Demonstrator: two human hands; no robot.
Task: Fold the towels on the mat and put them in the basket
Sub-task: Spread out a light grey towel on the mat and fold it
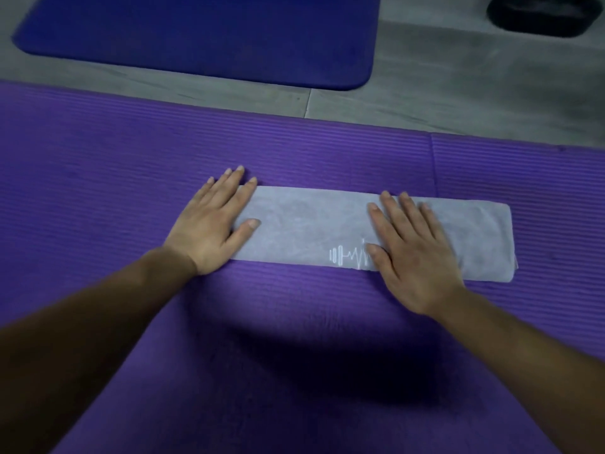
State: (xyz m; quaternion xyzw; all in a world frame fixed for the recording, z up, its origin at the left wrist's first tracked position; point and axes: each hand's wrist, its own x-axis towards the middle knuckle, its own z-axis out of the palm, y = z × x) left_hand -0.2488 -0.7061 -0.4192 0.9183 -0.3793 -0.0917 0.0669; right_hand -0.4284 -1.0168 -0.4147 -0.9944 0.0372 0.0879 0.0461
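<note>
A pale grey towel (311, 224), folded into a long narrow strip with a white logo near its front edge, lies across the purple mat (98, 178). My left hand (214, 221) lies flat on the strip's left end, fingers straight. My right hand (415, 253) presses flat on the right half, covering part of the logo. The towel's right end sticks out past my right hand. No basket is in view.
A dark blue mat (203, 37) lies beyond on the grey tiled floor (458, 86). A black object (540, 14) sits at the top right corner. A seam in the purple mat runs near the right (433, 165).
</note>
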